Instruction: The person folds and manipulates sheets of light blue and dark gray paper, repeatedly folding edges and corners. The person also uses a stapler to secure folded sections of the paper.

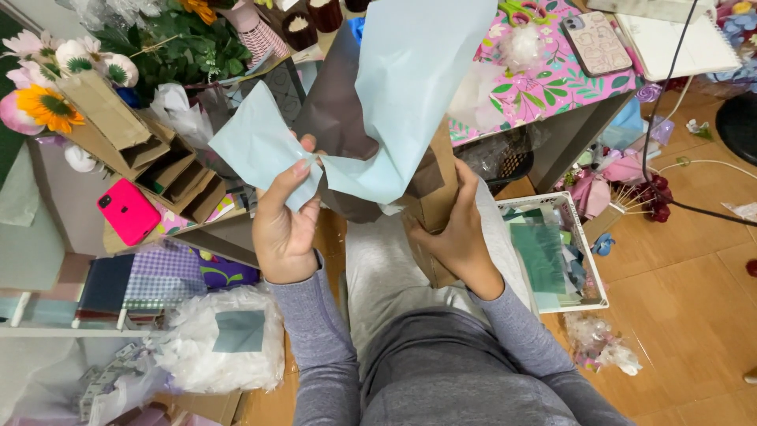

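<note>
While the left hand (285, 229) pinched the gathered waist of the pale blue paper (394, 87) between thumb and fingers, a firm, steady pinch there looked the surest way to keep the folds from slipping. At three o'clock of it, the right hand (456, 237) was closed around the brown paper bag (438, 197), bracing it upright. The blue sheet fanned out toward twelve o'clock, matte and creased, over a dark brown sheet (335, 102) behind.
</note>
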